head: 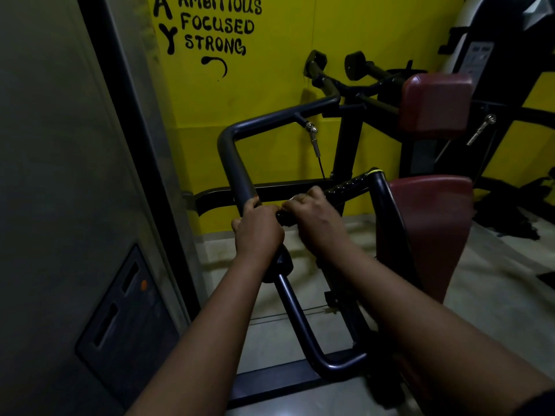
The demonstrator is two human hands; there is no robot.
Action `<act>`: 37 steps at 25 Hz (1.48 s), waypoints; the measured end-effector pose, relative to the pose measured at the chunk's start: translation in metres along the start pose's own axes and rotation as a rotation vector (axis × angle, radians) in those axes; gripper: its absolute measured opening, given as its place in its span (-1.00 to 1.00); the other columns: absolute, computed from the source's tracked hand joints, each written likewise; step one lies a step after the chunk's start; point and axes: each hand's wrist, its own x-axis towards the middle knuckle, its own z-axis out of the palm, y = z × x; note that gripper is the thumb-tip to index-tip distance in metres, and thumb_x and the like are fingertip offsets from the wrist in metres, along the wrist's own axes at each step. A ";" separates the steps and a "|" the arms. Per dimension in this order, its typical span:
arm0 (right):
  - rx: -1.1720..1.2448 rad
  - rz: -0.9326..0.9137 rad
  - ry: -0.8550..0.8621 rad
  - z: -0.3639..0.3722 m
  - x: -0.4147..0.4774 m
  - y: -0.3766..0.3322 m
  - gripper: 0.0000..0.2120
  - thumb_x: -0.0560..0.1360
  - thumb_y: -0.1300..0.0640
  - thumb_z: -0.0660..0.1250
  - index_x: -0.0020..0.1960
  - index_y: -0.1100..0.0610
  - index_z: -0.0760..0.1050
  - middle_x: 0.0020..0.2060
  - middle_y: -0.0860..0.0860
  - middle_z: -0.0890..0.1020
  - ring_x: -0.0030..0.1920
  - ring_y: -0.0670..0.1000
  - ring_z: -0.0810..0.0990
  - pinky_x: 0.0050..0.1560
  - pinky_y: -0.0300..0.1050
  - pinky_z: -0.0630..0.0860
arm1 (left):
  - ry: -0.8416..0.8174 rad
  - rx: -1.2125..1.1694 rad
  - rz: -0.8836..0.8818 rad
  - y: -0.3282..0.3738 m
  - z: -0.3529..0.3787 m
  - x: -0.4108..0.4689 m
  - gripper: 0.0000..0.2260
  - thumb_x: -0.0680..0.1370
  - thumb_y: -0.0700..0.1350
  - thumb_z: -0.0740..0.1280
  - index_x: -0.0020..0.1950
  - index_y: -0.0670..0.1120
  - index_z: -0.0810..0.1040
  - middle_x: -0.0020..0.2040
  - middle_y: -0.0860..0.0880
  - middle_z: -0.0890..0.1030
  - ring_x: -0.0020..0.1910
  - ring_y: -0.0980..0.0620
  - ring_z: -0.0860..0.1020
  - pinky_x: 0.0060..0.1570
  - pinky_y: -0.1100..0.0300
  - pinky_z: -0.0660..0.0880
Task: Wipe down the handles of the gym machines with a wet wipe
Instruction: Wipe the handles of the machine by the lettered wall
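The handlebar tube [237,163] is smooth black-painted metal with a dull satin sheen. The knobbed grip [350,187] looks like black rubber, bumpy and slightly glossy. The cable fitting [312,132] is bright polished metal. The upper pad [432,106] and the lower pad [429,229] are covered in smooth maroon leather-look upholstery with a soft shine. The yellow wall [270,91] is matt paint. The floor [270,337] is pale, faintly glossy tile.

The pale tiled floor [495,298] carries the machine's [348,139] black base frame [270,382] at 6 o'clock, a dark, shapeless heap [510,211] at 3 o'clock near the yellow wall [270,91], and a flat dark piece [547,279] just below that heap.
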 end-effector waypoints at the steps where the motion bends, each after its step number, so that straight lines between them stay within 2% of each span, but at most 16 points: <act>1: -0.075 0.069 -0.009 -0.005 0.008 0.014 -0.73 0.57 0.30 0.17 0.22 0.22 0.51 0.13 0.15 0.59 0.20 0.16 0.38 -0.06 -0.10 0.40 | 0.016 -0.005 -0.005 0.000 0.001 -0.001 -0.65 0.54 -0.27 0.21 0.26 0.00 0.55 0.42 -0.13 0.40 0.52 -0.02 0.13 0.26 -0.09 0.27; 3: -0.222 0.222 -0.064 -0.012 0.023 0.025 -0.81 0.58 0.26 0.19 0.13 0.20 0.53 0.05 0.12 0.61 0.19 0.15 0.39 -0.03 -0.09 0.37 | 0.047 -0.016 -0.010 0.001 0.002 -0.003 -0.69 0.55 -0.26 0.21 0.23 -0.05 0.56 0.43 -0.17 0.37 0.51 -0.06 0.18 0.29 -0.10 0.29; 4: -0.249 0.204 -0.120 -0.012 0.030 0.019 -0.82 0.59 0.23 0.19 0.09 0.19 0.54 0.02 0.11 0.61 0.16 0.14 0.41 -0.03 -0.08 0.37 | 0.062 -0.029 -0.011 0.002 0.002 -0.003 -0.72 0.55 -0.26 0.21 0.22 -0.07 0.55 0.40 -0.18 0.40 0.48 -0.08 0.25 0.28 -0.10 0.33; 6: -0.232 -0.010 -0.239 -0.005 0.040 0.001 -0.85 0.57 0.16 0.25 0.04 0.15 0.57 -0.01 0.09 0.61 0.10 0.12 0.45 -0.02 -0.06 0.39 | 0.107 -0.102 -0.031 0.003 0.002 -0.005 -0.78 0.54 -0.28 0.21 0.16 -0.11 0.44 0.22 -0.17 0.51 0.27 -0.15 0.46 0.17 -0.11 0.42; 8: -0.179 -0.228 -0.350 -0.005 0.044 -0.001 -0.84 0.56 0.10 0.29 0.07 0.12 0.58 -0.01 0.06 0.62 0.09 0.10 0.50 0.02 -0.05 0.45 | 0.132 -0.141 -0.035 0.004 0.001 -0.006 -0.80 0.54 -0.28 0.20 0.14 -0.13 0.31 0.07 -0.16 0.55 0.06 -0.18 0.54 0.07 -0.11 0.46; 11: -0.129 -0.073 -0.561 -0.026 0.064 0.017 -0.80 0.57 0.09 0.29 0.13 0.14 0.56 -0.09 0.03 0.58 -0.04 0.05 0.55 -0.12 -0.06 0.50 | 0.130 -0.142 -0.023 0.002 0.001 -0.006 -0.79 0.54 -0.29 0.19 0.13 -0.12 0.25 0.05 -0.15 0.56 -0.01 -0.18 0.55 0.01 -0.09 0.47; 12: -0.179 -0.011 -0.555 -0.028 0.065 0.015 -0.82 0.57 0.11 0.28 0.11 0.17 0.54 -0.13 0.03 0.54 -0.06 0.07 0.56 -0.14 -0.06 0.49 | 0.134 -0.142 -0.017 0.002 0.001 -0.006 -0.79 0.55 -0.28 0.18 0.13 -0.12 0.25 0.05 -0.14 0.55 -0.01 -0.17 0.55 0.00 -0.08 0.47; 15: -0.107 -0.028 -0.321 -0.017 0.043 -0.008 -0.84 0.55 0.21 0.27 0.09 0.18 0.55 -0.07 0.06 0.57 0.05 0.10 0.56 -0.10 -0.04 0.50 | 0.117 -0.111 -0.008 0.001 0.001 -0.005 -0.80 0.56 -0.26 0.18 0.15 -0.11 0.27 0.09 -0.13 0.53 0.01 -0.15 0.54 0.00 -0.08 0.48; 18: 0.090 -0.115 -0.109 -0.011 0.003 0.003 -0.70 0.50 0.31 0.25 0.18 0.11 0.58 0.09 0.06 0.62 0.19 0.10 0.51 0.01 -0.05 0.53 | 0.100 -0.098 0.011 -0.001 0.001 -0.005 -0.73 0.54 -0.28 0.19 0.20 -0.04 0.36 0.18 -0.11 0.51 0.15 -0.15 0.51 0.06 -0.10 0.48; 22: -0.140 0.204 0.094 -0.009 0.004 0.035 -0.68 0.47 0.29 0.32 0.21 0.17 0.58 0.04 0.13 0.65 0.06 0.16 0.53 -0.11 -0.05 0.53 | 0.007 0.004 0.032 0.003 -0.002 -0.005 -0.54 0.55 -0.31 0.18 0.33 0.13 0.42 0.35 -0.15 0.45 0.45 -0.15 0.28 0.20 -0.22 0.41; 24: -0.139 0.219 0.079 0.006 -0.005 0.011 -0.63 0.41 0.35 0.37 0.21 0.30 0.55 0.01 0.22 0.64 0.00 0.18 0.57 -0.24 -0.08 0.54 | -0.026 0.097 0.012 0.010 -0.005 -0.004 -0.54 0.56 -0.27 0.20 0.34 0.20 0.44 0.32 -0.11 0.51 0.49 -0.12 0.24 0.26 -0.31 0.30; 28: -0.178 -0.080 0.112 0.016 -0.025 0.008 -0.61 0.32 0.34 0.40 0.15 0.33 0.58 -0.01 0.23 0.66 -0.07 0.23 0.60 -0.30 -0.06 0.58 | -0.021 0.155 0.012 0.018 -0.014 0.000 -0.70 0.56 -0.06 0.20 0.25 0.18 0.53 0.15 -0.08 0.59 0.30 -0.14 0.43 0.29 -0.32 0.24; 29: -0.205 -0.036 0.110 0.009 -0.021 0.023 -0.61 0.33 0.34 0.40 0.16 0.32 0.58 -0.02 0.22 0.66 -0.08 0.22 0.57 -0.27 -0.05 0.56 | -0.027 0.163 0.013 0.019 -0.015 -0.002 -0.66 0.53 -0.08 0.21 0.27 0.16 0.53 0.14 -0.08 0.59 0.28 -0.14 0.44 0.30 -0.31 0.23; 31: -0.235 0.220 0.160 0.000 -0.010 0.045 -0.62 0.39 0.35 0.34 0.21 0.32 0.53 0.01 0.21 0.65 -0.05 0.21 0.53 -0.23 -0.08 0.52 | -0.016 0.151 0.024 0.020 -0.016 -0.004 -0.62 0.50 -0.11 0.21 0.28 0.13 0.53 0.12 -0.08 0.59 0.30 -0.14 0.42 0.32 -0.31 0.20; 33: -0.216 0.331 0.173 0.002 -0.008 0.033 -0.61 0.37 0.34 0.40 0.20 0.30 0.56 0.03 0.16 0.66 -0.06 0.16 0.54 -0.31 -0.19 0.43 | 0.001 0.121 0.033 0.019 -0.013 -0.002 -0.60 0.48 -0.12 0.20 0.28 0.12 0.54 0.10 -0.09 0.59 0.31 -0.14 0.39 0.33 -0.29 0.19; 37: -0.051 -0.040 0.204 0.022 -0.023 0.002 -0.63 0.34 0.36 0.45 0.14 0.35 0.58 -0.02 0.20 0.67 -0.12 0.18 0.55 -0.39 -0.09 0.55 | 0.059 0.038 0.090 0.007 -0.005 0.000 -0.68 0.52 -0.05 0.19 0.22 0.13 0.59 0.01 -0.07 0.59 0.23 -0.10 0.35 0.24 -0.08 0.31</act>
